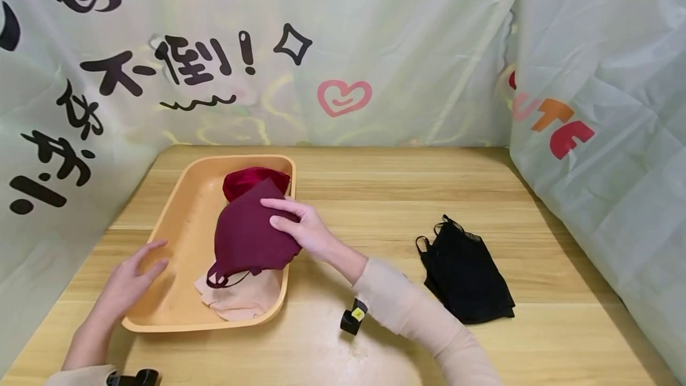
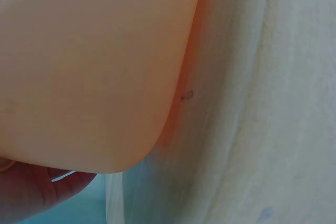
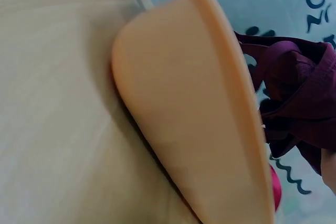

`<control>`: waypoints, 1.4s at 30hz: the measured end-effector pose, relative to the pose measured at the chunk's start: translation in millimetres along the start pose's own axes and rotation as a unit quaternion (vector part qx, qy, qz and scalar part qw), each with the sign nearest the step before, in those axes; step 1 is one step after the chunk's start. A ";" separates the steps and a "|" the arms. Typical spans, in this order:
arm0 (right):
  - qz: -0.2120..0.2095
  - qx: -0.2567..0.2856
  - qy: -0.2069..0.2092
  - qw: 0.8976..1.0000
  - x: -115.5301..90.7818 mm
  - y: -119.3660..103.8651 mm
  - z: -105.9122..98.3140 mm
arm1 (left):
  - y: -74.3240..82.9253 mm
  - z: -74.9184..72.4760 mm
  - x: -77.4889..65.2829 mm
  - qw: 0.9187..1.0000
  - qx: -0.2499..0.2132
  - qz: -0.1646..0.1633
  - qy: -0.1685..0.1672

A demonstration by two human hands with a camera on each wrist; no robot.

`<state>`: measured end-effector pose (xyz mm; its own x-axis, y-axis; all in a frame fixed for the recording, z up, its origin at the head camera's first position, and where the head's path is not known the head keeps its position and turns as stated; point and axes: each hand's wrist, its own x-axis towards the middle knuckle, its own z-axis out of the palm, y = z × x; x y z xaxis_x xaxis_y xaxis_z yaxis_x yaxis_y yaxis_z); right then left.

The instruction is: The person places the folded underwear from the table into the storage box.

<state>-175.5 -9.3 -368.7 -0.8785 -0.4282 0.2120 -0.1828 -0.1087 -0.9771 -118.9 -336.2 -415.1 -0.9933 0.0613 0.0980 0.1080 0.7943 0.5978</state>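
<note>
A folded maroon bra [image 1: 252, 231] with a thin strap is above the orange tray [image 1: 179, 243], and my right hand [image 1: 305, 228] grips its right side. In the right wrist view the bra [image 3: 307, 90] shows above the tray's rim, straps and folds bunched. At the tray's left side is my left hand [image 1: 125, 285], fingers loosely spread over the rim and holding nothing. Inside the tray, a shiny red garment [image 1: 252, 180] lies at the back, partly covered by the bra. A pale pink garment [image 1: 246, 302] lies at the front, also partly under it.
To the right on the wooden table [image 1: 364, 183] lies a folded black garment [image 1: 468, 279] with thin straps. Printed cloth hangings [image 1: 407, 46] stand behind and at both sides. A black wrist device [image 1: 354, 317] shows below the right sleeve.
</note>
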 end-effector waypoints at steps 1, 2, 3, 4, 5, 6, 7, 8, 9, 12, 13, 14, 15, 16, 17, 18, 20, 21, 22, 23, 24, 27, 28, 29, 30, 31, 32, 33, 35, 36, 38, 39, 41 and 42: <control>0.003 -0.012 -0.007 1.000 0.5 1.3 3.5 | 0.1 -0.4 -0.2 1.000 0.001 0.001 0.001; 0.009 -0.022 -0.014 1.000 1.0 2.5 6.8 | 0.4 -0.8 -0.5 1.000 0.001 0.000 0.002; 0.012 -0.028 -0.023 0.999 1.8 4.0 10.2 | 0.5 -1.0 -0.8 1.000 0.003 0.000 0.002; 0.013 -0.037 -0.030 0.999 2.5 5.2 13.3 | 0.6 -1.2 -1.1 1.000 0.003 0.000 0.001; 0.015 -0.047 -0.037 0.998 3.0 6.8 16.2 | 0.5 -1.3 -1.3 1.000 0.003 -0.001 0.000; 0.016 -0.054 -0.043 0.997 3.5 8.3 18.9 | 0.5 -1.3 -1.5 1.000 0.002 -0.001 -0.001; 0.016 -0.055 -0.052 0.997 3.9 10.0 21.4 | 0.3 -1.2 -1.6 1.000 0.002 -0.002 -0.003; 0.017 -0.058 -0.059 0.996 4.2 11.6 23.7 | 0.0 -1.1 -1.5 1.000 0.003 -0.003 -0.003; 0.017 -0.062 -0.066 0.996 4.3 13.3 25.8 | -0.3 -1.0 -1.5 1.000 0.002 -0.003 -0.004; 0.024 -0.078 -0.086 0.993 3.3 18.7 30.6 | -0.9 -0.8 -1.2 1.000 0.000 0.001 -0.003; 0.022 -0.090 -0.094 0.991 2.7 20.6 31.4 | -0.9 -0.3 -0.8 1.000 0.000 0.002 -0.003; 0.018 -0.105 -0.101 0.989 2.0 22.1 32.1 | -0.8 0.1 -0.6 1.000 -0.001 0.004 -0.003; 0.012 -0.119 -0.108 0.987 1.4 23.5 32.6 | -0.5 0.4 -0.6 1.000 -0.002 0.005 -0.003; 0.005 -0.137 -0.115 0.984 0.8 24.3 33.0 | -0.1 0.5 -0.5 1.000 -0.001 0.006 -0.002; -0.004 -0.153 -0.122 0.981 0.0 24.1 33.3 | 0.2 0.6 -0.9 1.000 -0.002 0.004 -0.003; -0.011 -0.171 -0.127 0.977 -0.6 24.0 33.6 | 0.6 0.5 -1.1 1.000 0.000 0.001 -0.004; -0.018 -0.211 -0.130 0.969 -2.0 23.0 34.0 | 1.4 0.0 -1.6 1.000 -0.001 -0.004 -0.008; -0.021 -0.231 -0.130 0.964 -2.7 22.0 34.2 | 1.7 -0.1 -1.8 1.000 -0.001 -0.007 -0.010; -0.023 -0.255 -0.129 0.958 -3.8 20.7 34.2 | 2.1 -0.4 -1.9 1.000 -0.002 -0.010 -0.012; -0.027 -0.282 -0.127 0.951 -5.3 19.0 34.0 | 2.2 -0.6 -1.9 1.000 -0.003 -0.012 -0.014; -0.033 -0.317 -0.123 0.940 -6.9 17.4 33.8 | 1.7 -0.6 -1.3 1.000 -0.004 -0.012 -0.015; -0.064 -0.408 -0.112 0.904 -11.8 12.2 32.7 | 1.0 -1.0 -1.1 1.000 -0.008 -0.013 -0.014; -0.078 -0.438 -0.105 0.890 -13.5 10.4 32.3 | 0.7 -1.5 -0.9 1.000 -0.009 -0.011 -0.012; -0.089 -0.465 -0.098 0.875 -15.1 9.2 32.1 | 0.2 -1.7 -0.9 1.000 -0.009 -0.009 -0.010; -0.097 -0.487 -0.092 0.863 -16.5 8.1 32.0 | -0.3 -2.0 -0.9 1.000 -0.011 -0.009 -0.009; -0.102 -0.506 -0.086 0.852 -17.7 7.6 32.0 | -0.2 -2.4 -1.1 1.000 -0.010 -0.007 -0.007; -0.104 -0.523 -0.079 0.842 -18.9 7.2 32.1 | -0.5 -2.5 -1.2 1.000 -0.011 -0.006 -0.007; -0.104 -0.541 -0.072 0.832 -19.9 7.3 32.4 | -0.9 -2.4 -1.2 1.000 -0.011 -0.005 -0.006; -0.100 -0.569 -0.061 0.814 -21.4 8.7 33.3 | -1.3 -2.3 -1.4 1.000 -0.008 -0.004 -0.006; -0.099 -0.582 -0.056 0.805 -22.0 9.8 33.9 | -1.4 -2.3 -1.6 1.000 -0.007 -0.005 -0.008; -0.100 -0.604 -0.047 0.790 -22.6 12.7 34.9 | -1.4 -2.0 -1.8 1.000 -0.005 -0.006 -0.009; -0.103 -0.611 -0.044 0.783 -22.9 14.4 35.3 | -1.1 -2.0 -2.0 1.000 -0.006 -0.008 -0.011; -0.108 -0.626 -0.041 0.771 -23.8 17.8 35.8 | -0.6 -1.8 -2.2 1.000 -0.005 -0.010 -0.014; -0.109 -0.630 -0.041 0.767 -24.2 19.2 36.0 | -0.4 -1.8 -2.1 1.000 -0.005 -0.009 -0.014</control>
<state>-141.9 -33.2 -392.0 -0.7444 -0.5844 0.3229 -0.6495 0.7460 -0.1472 -116.8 -337.7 -414.1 -0.9959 0.0631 0.0650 0.0896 0.7897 0.6069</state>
